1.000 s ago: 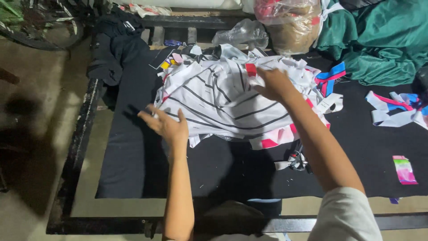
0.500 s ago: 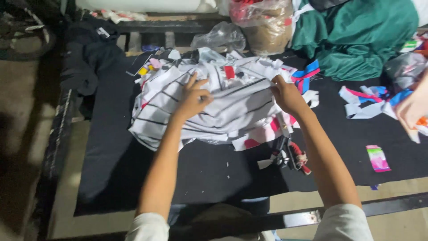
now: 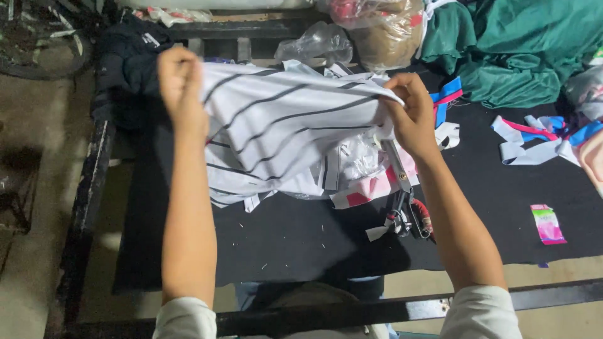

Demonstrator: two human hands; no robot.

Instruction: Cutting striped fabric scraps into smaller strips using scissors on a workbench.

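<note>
I see left hand (image 3: 180, 81) clenched on upper left edge of white striped cloth (image 3: 282, 125), raised at 11 o'clock over worktop (image 3: 295, 242). Right hand (image 3: 411, 116) pinching cloth's right edge at 1 o'clock. Cloth stretched between both hands, lower part draped on pile of white and pink scraps (image 3: 364, 182). Scissors (image 3: 405, 210) lying just under right wrist. At 12 o'clock, clear plastic bag (image 3: 383, 28) with brownish and red contents; smaller crumpled clear bag (image 3: 314, 44) beside it. Green fabric (image 3: 521, 50) heaped at 2 o'clock
</note>
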